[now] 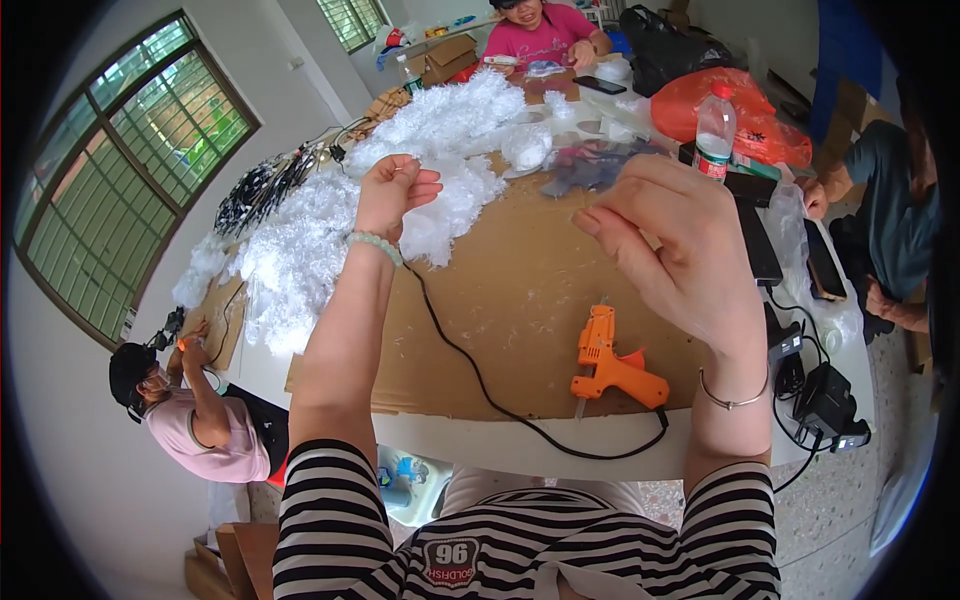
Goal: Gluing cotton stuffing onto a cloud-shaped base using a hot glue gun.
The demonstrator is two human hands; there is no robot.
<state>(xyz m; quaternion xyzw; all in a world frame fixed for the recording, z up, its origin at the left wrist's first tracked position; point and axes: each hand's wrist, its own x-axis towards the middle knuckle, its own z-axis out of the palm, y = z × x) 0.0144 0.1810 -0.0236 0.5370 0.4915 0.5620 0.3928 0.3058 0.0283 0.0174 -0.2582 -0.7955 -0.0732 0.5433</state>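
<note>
My left hand (398,195) is raised over the edge of a pile of white, shiny shredded fluff (310,230), thumb and fingers drawn together. Whatever may be pinched there is too small to make out. Closer to the camera, my right hand (685,245) hangs in the air above the right part of a brown cardboard sheet (520,300), its fingers curled in. The inside of its grip is hidden. Below it an orange glue gun (612,362) lies on the cardboard, apart from both hands, with a black cord (470,362) curving away between my arms.
Black thin stems (270,195) lie beyond the fluff. A clear bottle with a red cap (714,135) stands near a red plastic bag (770,120). Black boxes, phones and cables crowd the right edge. People sit at the far side (545,40), left (205,420) and right (890,210).
</note>
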